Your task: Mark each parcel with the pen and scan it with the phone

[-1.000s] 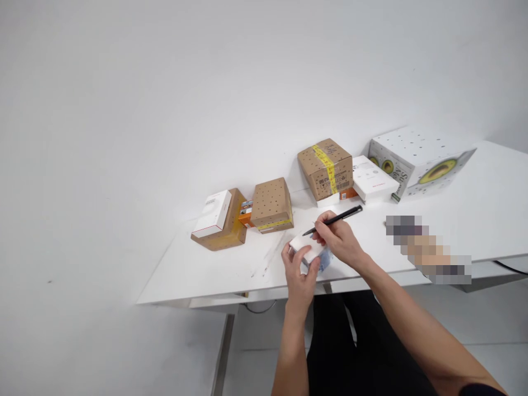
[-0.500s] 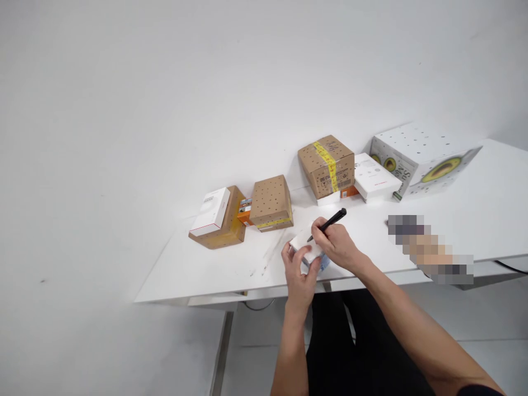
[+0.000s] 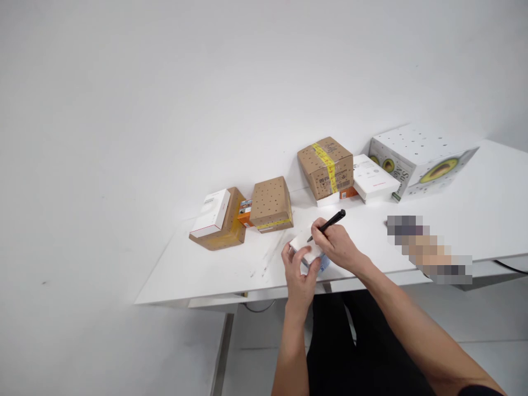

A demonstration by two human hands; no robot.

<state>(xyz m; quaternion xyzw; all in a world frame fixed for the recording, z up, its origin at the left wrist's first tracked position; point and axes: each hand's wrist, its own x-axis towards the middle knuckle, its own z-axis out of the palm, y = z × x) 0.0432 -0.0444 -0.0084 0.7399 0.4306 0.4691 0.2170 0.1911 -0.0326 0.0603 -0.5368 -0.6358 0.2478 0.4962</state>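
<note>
Near the table's front edge, my left hand (image 3: pixel 301 272) grips a small box (image 3: pixel 300 241) with a white top and some blue on its side. Its fingers and thumb wrap round the near corner. My right hand (image 3: pixel 334 242) pinches a black pen (image 3: pixel 333 220), whose tip points down at the white top. Whether the tip touches the surface I cannot make out. The right hand hides the box's far right part. A brown carton (image 3: pixel 271 203) with yellow tape stands beyond the left hand.
Along the wall on the white table (image 3: pixel 185 275) are another brown carton (image 3: pixel 218 237) under a white box (image 3: pixel 212 212), a taped brown carton (image 3: pixel 325 165), a flat white box (image 3: pixel 374 179) and a large avocado-print carton (image 3: pixel 424 159). A pixelated patch (image 3: pixel 429 247) covers something at right.
Over the first half second my right hand brought the pen tip slightly right and down on the box top, and the pen became steeper. Since then the hands look still.
</note>
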